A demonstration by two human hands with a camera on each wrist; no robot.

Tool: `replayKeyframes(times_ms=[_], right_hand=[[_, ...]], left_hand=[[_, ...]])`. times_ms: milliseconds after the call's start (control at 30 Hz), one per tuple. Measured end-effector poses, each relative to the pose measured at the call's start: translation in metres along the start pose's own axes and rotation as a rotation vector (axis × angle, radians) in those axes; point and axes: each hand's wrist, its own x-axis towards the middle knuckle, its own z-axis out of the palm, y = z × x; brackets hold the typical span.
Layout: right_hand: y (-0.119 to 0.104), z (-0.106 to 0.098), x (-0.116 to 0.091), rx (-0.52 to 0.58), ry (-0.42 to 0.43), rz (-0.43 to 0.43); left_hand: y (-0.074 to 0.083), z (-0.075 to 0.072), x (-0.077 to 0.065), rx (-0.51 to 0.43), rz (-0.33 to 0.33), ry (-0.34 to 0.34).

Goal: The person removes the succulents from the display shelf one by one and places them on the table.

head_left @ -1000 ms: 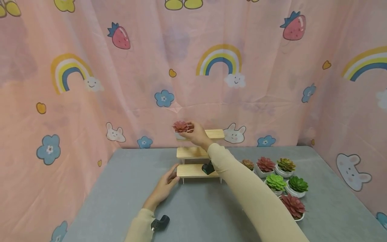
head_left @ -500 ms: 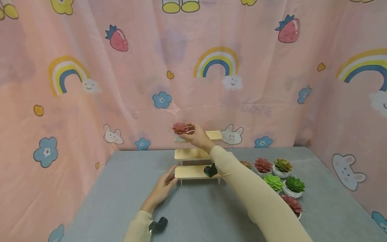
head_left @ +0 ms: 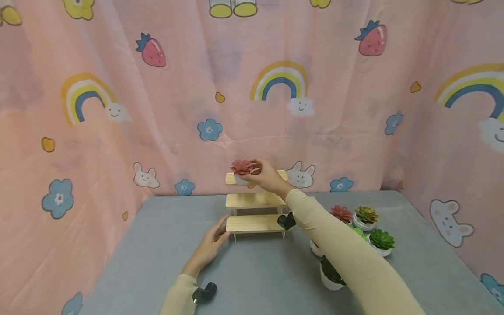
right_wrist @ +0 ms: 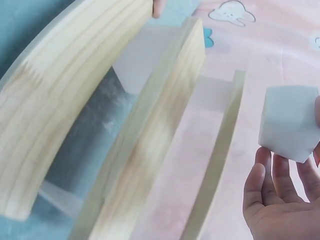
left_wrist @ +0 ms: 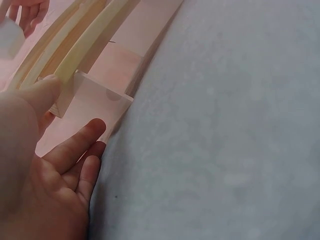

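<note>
My right hand [head_left: 269, 176] holds a red-leaved artificial succulent [head_left: 241, 166] by its white pot [right_wrist: 289, 121], near the left part of the top board. In the right wrist view a gap shows between the pot and the top board [right_wrist: 216, 165]. Below are the middle board [head_left: 253, 201] and the lowest board [head_left: 252, 223] of a tiered wooden stand with clear side panels [left_wrist: 90, 107]. My left hand [head_left: 210, 245] grips the left end of the lowest board, thumb against its edge. The other fingers [left_wrist: 75, 150] lie beside the clear panel.
Several potted succulents stand on the grey table [head_left: 165, 245] at the right, partly hidden by my right sleeve [head_left: 346, 258]. Among them are a dark green plant [head_left: 382, 240] and a yellow-brown one [head_left: 366, 215]. A pink patterned curtain [head_left: 177, 87] hangs behind the table.
My right hand has shifted the red succulent a little rightward from the top board's left end. The left hand stays at the lowest board. The head view has shifted slightly.
</note>
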Motion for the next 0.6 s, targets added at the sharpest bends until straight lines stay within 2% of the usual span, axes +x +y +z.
replayKeyframes(times_ms=[133,367,600], right_hand=[[0.002,-0.009,-0.002,-0.024,0.002,-0.001],[-0.005,-0.026,-0.017,-0.091,0.002,0.002],[-0.006,-0.038,-0.031,-0.104,-0.005,-0.026]], left_hand=[[-0.001,0.000,-0.001,0.011,0.006,0.005],[-0.002,0.002,-0.001,0.009,0.005,0.014],[-0.001,0.003,-0.001,0.010,0.004,0.020]])
